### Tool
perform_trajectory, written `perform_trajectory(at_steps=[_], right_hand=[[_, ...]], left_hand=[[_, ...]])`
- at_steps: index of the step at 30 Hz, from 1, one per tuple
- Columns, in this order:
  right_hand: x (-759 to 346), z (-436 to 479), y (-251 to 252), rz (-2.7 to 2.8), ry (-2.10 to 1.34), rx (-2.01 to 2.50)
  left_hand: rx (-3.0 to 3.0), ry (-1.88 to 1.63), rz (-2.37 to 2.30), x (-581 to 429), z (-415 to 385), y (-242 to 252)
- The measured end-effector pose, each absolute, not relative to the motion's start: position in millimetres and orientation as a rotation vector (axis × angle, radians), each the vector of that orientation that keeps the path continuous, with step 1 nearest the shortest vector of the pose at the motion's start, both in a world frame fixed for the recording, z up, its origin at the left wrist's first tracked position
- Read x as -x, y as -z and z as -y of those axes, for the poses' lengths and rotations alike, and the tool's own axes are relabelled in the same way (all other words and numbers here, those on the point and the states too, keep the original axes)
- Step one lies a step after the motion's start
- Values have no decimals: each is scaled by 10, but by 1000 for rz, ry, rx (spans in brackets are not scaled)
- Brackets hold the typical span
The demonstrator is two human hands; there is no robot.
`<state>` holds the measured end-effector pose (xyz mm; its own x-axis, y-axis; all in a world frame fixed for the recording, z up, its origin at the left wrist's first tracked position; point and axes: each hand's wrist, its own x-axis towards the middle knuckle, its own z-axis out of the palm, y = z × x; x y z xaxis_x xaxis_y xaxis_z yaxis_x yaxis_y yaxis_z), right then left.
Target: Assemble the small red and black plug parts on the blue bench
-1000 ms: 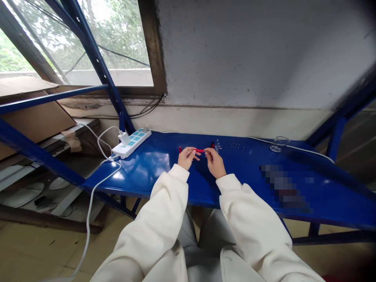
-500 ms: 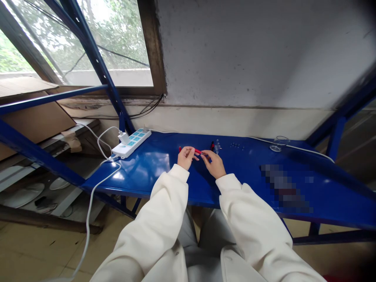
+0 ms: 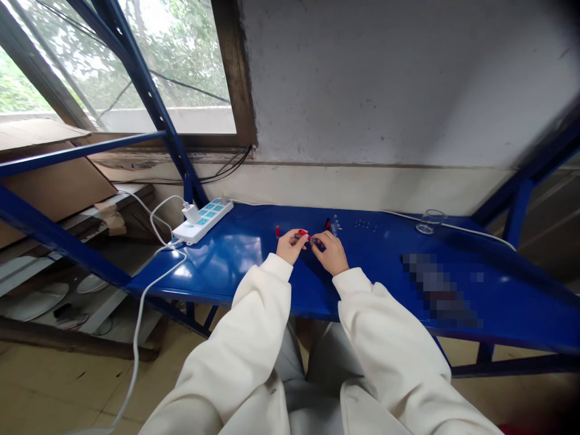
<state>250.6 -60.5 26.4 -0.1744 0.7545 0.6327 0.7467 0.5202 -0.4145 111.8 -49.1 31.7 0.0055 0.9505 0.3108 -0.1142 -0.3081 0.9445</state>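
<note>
My left hand (image 3: 289,245) and my right hand (image 3: 331,252) meet over the blue metal shelf (image 3: 235,254). Both pinch a thin red pen-like part (image 3: 303,233) between their fingertips. The left fingers are curled round its left end, and the right fingers close on its right end. A small red piece (image 3: 277,230) lies on the shelf just left of my left hand. A dark red piece (image 3: 327,224) and a small clear part (image 3: 335,226) stand just beyond my right hand.
A white power strip (image 3: 203,220) with a plug and white cable (image 3: 140,302) lies at the shelf's left rear. A row of tiny parts (image 3: 366,225) and a clear ring-like item (image 3: 430,221) sit further right. Blue frame struts (image 3: 149,96) rise at left and right.
The red part, first held stretched between the hands, now shows much shorter as the hands have drawn together. A small red piece now lies on the shelf at left.
</note>
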Motion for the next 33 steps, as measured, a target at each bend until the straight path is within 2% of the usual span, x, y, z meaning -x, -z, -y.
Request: perform_trajectory(at_steps=[5, 12, 18, 27, 33], right_hand=[[-2517, 575, -235, 1909, 52, 1285], [-2515, 593, -217, 1894, -23, 1370], [-2687, 528, -353, 1872, -338, 1597], [-3052, 389, -320, 1759, -507, 1730], [-3004, 438, -262, 1618, -353, 1844]], left_hand=[[-1345, -1544, -971, -1118, 476, -309], [-1318, -1600, -1001, -1107, 465, -302], [-1322, -1589, -1038, -1097, 474, -301], [-1742, -1390, -1121, -1194, 424, -126], [-2211, -1111, -1281, -1314, 401, -240]])
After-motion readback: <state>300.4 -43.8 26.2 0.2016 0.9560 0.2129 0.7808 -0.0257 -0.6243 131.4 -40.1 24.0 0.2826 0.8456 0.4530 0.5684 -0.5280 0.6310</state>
